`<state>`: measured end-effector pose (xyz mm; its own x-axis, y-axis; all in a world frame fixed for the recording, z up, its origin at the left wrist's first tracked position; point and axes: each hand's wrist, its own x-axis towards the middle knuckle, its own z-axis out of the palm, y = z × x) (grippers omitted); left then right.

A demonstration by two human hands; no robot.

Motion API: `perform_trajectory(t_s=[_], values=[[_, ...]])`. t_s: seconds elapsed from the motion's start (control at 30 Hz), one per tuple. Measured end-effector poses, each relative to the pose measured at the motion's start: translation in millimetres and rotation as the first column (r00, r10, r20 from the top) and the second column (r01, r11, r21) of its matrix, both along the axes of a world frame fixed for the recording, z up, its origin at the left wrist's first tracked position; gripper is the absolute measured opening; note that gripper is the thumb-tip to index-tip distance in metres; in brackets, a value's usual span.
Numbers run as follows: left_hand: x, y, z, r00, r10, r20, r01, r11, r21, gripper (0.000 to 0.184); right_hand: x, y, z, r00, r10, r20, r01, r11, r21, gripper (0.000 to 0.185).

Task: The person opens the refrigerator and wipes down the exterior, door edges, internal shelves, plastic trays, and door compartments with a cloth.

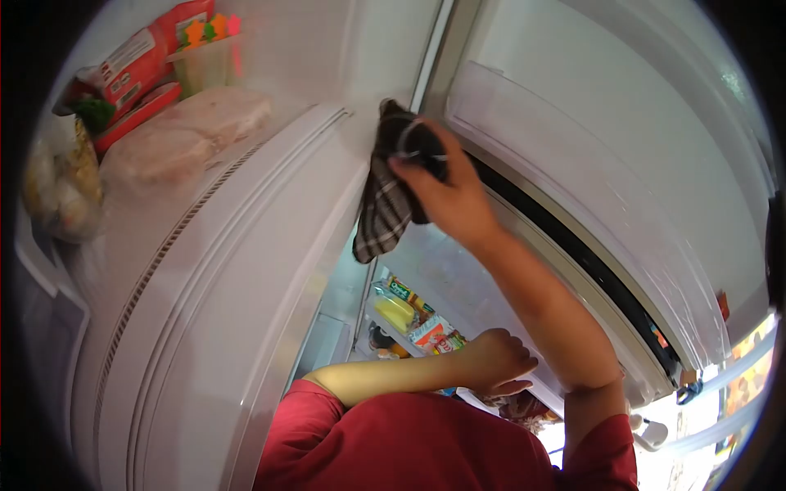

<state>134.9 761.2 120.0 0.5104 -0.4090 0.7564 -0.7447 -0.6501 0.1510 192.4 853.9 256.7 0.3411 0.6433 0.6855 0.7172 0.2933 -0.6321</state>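
Observation:
My right hand (pixel 446 184) is raised and closed around a dark checked cloth (pixel 385 204). The cloth is bunched under the fingers, with one end hanging down on the left. It lies at the inner edge of the freezer compartment (pixel 332 176), beside the opened upper door (pixel 557 188); whether it presses on the surface I cannot tell. Lower down, my left arm is bent across my chest. My left hand (pixel 495 360) has its fingers curled in, near the lower door's shelves; what they hold, if anything, is hidden.
Frozen packs fill the upper left: a red packet (pixel 135 69), a pale wrapped slab (pixel 188 139), a bag of food (pixel 61 180) and a tub with coloured sticks (pixel 205 61). Clear door bins (pixel 573 172) line the upper door. Food packets (pixel 401 307) stand in the lower door.

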Motion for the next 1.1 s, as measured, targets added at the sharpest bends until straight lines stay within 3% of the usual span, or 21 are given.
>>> perform_trajectory(t_s=[0.07,0.1,0.13,0.17,0.23,0.37,0.43,0.5,0.53,0.57,0.6,0.63,0.67,0.7,0.77,0.87,0.9,0.97,1.0,1.1], values=[[-2,0,-1,0.999,0.002,-0.04,-0.001,1.0,0.03,0.029,-21,3,-1,0.994,0.091,-0.054,-0.091,0.996,-0.002,0.051],[-2,1,-1,0.999,0.019,-0.037,-0.018,0.999,0.038,0.029,-31,-2,-1,0.989,0.149,0.003,-0.15,0.989,0.021,0.053],[0,0,0,0.994,0.019,0.11,-0.015,0.999,-0.039,0.031,-42,-7,-1,0.976,0.208,0.059,-0.211,0.977,0.041,0.055],[2,-3,-1,0.965,0.03,0.259,0.0,0.994,-0.113,0.034,-54,-16,2,0.944,0.238,0.229,-0.262,0.962,0.079,0.057],[27,-20,-50,0.991,-0.07,0.11,0.08,0.992,-0.095,0.041,-82,-28,11,0.829,0.434,0.352,-0.485,0.872,0.068,0.062],[11,-11,-38,0.992,-0.049,-0.117,0.045,0.998,-0.038,0.041,-87,-16,-8,0.727,0.424,0.54,-0.569,0.812,0.127,0.075],[-1,-11,-24,0.98,-0.049,-0.195,0.041,0.998,-0.042,0.041,-73,-4,-19,0.749,0.256,0.611,-0.485,0.84,0.242,0.068],[-9,-7,-4,1.0,-0.004,-0.01,0.003,0.996,-0.092,0.037,-55,2,-22,0.806,0.187,0.561,-0.386,0.885,0.259,0.066],[-9,-8,-3,1.0,-0.002,-0.017,0.0,0.996,-0.094,0.037,-44,-3,-21,0.827,0.163,0.538,-0.322,0.922,0.216,0.065],[-11,-9,-4,0.996,0.022,0.085,-0.009,0.989,-0.146,0.034,-35,-7,-17,0.848,0.138,0.512,-0.256,0.952,0.167,0.064],[-14,-12,-6,0.982,0.052,0.184,-0.014,0.98,-0.201,0.031,-26,-10,-12,0.855,0.156,0.494,-0.272,0.947,0.172,0.062],[-17,-17,-7,0.984,0.056,0.168,-0.019,0.977,-0.214,0.031,-16,-13,-9,0.863,0.179,0.473,-0.29,0.941,0.175,0.06],[-20,-23,-9,0.974,0.1,0.203,-0.051,0.971,-0.233,0.03,-13,-21,-6,0.888,0.109,0.448,-0.182,0.975,0.125,0.053],[-23,-29,-12,0.96,0.146,0.24,-0.084,0.964,-0.251,0.029,-11,-32,-4,0.896,0.118,0.429,-0.098,0.993,-0.069,0.052],[-28,-38,-19,0.961,0.189,0.201,-0.135,0.958,-0.253,0.032,-9,-54,-9,0.864,0.231,0.447,0.007,0.883,-0.47,0.051],[-33,-48,-22,0.948,0.296,0.119,-0.274,0.947,-0.17,0.04,-14,-75,-57,0.806,0.258,0.532,0.241,0.679,-0.694,0.051],[-36,-52,-27,0.946,0.3,0.12,-0.277,0.944,-0.18,0.04,-18,-84,-67,0.804,0.266,0.532,0.24,0.673,-0.699,0.051],[-39,-59,-40,0.935,0.349,0.066,-0.33,0.923,-0.199,0.042,-26,-101,-82,0.673,0.168,0.72,0.323,0.809,-0.491,0.053],[-44,-63,-44,0.947,0.321,0.013,-0.312,0.928,-0.205,0.041,-29,-111,-84,0.655,0.147,0.741,0.352,0.809,-0.471,0.053],[-67,-69,-49,0.928,0.354,0.119,-0.324,0.922,-0.212,0.04,-27,-150,-78,0.664,0.142,0.734,0.331,0.824,-0.459,0.045]])
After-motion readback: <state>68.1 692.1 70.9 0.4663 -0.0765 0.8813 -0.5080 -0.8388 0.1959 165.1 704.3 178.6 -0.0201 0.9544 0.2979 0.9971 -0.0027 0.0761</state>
